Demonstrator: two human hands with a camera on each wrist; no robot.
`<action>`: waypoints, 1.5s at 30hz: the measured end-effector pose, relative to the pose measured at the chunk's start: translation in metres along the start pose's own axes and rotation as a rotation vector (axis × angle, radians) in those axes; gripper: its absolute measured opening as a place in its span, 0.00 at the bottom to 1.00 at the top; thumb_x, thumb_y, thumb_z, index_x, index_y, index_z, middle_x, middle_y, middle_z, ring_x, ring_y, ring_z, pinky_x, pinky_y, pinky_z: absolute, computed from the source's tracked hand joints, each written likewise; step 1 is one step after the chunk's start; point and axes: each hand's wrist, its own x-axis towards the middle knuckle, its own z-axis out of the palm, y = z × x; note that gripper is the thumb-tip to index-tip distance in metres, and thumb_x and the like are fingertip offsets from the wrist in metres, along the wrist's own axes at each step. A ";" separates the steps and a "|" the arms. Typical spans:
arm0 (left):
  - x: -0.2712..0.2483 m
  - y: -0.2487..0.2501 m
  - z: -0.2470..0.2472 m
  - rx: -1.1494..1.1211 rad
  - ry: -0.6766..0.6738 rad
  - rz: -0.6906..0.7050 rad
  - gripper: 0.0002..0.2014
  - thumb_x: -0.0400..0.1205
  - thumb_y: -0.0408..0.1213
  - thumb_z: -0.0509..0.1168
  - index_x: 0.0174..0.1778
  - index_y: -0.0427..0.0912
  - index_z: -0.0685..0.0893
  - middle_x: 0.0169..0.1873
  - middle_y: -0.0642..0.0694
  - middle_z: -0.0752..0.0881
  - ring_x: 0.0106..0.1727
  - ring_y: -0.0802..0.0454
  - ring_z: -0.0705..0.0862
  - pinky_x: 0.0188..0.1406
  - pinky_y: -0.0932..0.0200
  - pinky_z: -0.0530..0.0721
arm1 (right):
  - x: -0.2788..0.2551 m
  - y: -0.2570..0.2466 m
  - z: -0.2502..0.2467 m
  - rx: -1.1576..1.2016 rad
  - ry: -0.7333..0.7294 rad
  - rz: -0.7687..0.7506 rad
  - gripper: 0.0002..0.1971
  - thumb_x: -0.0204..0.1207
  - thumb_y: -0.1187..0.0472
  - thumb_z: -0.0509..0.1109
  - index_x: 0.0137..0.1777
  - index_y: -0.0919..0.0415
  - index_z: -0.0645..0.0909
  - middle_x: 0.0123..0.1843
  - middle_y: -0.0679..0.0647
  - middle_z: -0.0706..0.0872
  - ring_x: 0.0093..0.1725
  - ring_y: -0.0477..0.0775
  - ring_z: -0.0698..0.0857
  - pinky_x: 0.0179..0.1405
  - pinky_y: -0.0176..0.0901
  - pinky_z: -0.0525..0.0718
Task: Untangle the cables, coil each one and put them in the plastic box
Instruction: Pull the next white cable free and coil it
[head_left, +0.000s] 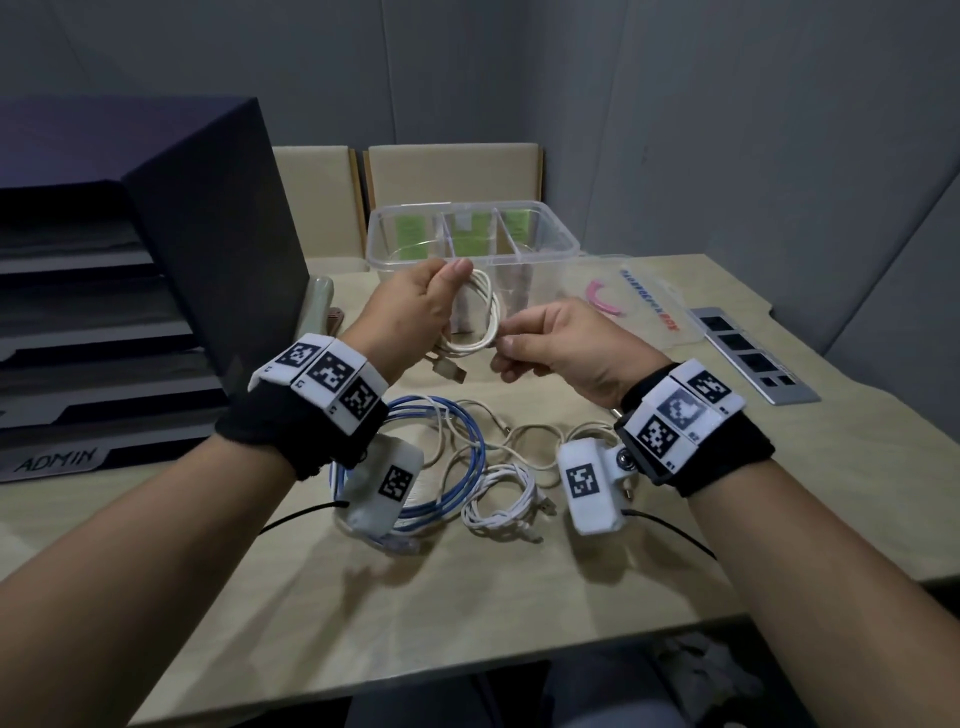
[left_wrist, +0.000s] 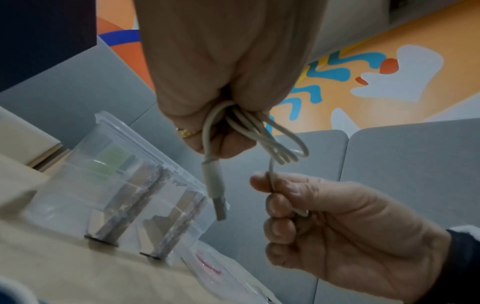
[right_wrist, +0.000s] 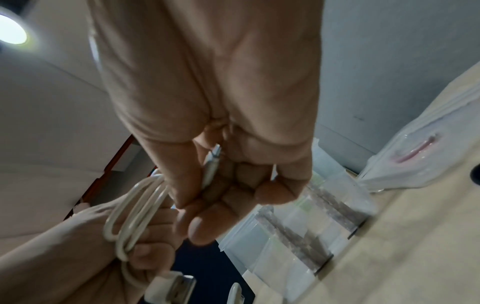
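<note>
My left hand (head_left: 421, 306) grips a coil of white USB cable (head_left: 480, 317) above the table, just in front of the clear plastic box (head_left: 561, 244). The cable's USB plug (head_left: 451, 370) hangs below the coil. My right hand (head_left: 545, 345) pinches the cable's other end beside the coil. In the left wrist view the coil (left_wrist: 249, 127) comes out of my left fist and the plug (left_wrist: 217, 191) dangles; the right hand (left_wrist: 298, 207) holds the thin end. In the right wrist view the small connector (right_wrist: 211, 166) lies in my right fingers, beside the coil (right_wrist: 135, 209).
On the table near me lie a blue cable coil (head_left: 447, 467), a small white coiled cable (head_left: 501, 501) and a loose beige cable (head_left: 524, 436). The box lid (head_left: 644, 301) lies right of the box. A dark document tray stack (head_left: 130, 291) stands at left, a grey socket strip (head_left: 753, 353) at right.
</note>
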 end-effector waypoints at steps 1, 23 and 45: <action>0.000 0.000 0.000 0.008 0.003 0.009 0.12 0.86 0.50 0.55 0.47 0.50 0.81 0.24 0.48 0.76 0.24 0.55 0.76 0.25 0.63 0.75 | 0.001 0.000 0.000 0.023 0.030 0.009 0.06 0.78 0.73 0.66 0.45 0.64 0.84 0.26 0.49 0.87 0.25 0.42 0.84 0.24 0.27 0.74; 0.002 0.002 0.007 -0.018 0.009 0.063 0.12 0.86 0.48 0.55 0.41 0.49 0.79 0.22 0.49 0.77 0.18 0.63 0.75 0.21 0.66 0.75 | 0.010 -0.004 0.004 0.163 0.241 -0.133 0.08 0.67 0.72 0.78 0.36 0.59 0.84 0.30 0.48 0.87 0.33 0.45 0.84 0.37 0.38 0.79; -0.001 0.007 0.006 -0.024 0.091 0.111 0.17 0.85 0.48 0.58 0.50 0.37 0.83 0.23 0.48 0.76 0.20 0.59 0.77 0.22 0.60 0.78 | 0.006 0.000 0.012 0.334 0.023 -0.011 0.08 0.83 0.62 0.61 0.52 0.59 0.83 0.37 0.48 0.91 0.37 0.42 0.85 0.38 0.38 0.70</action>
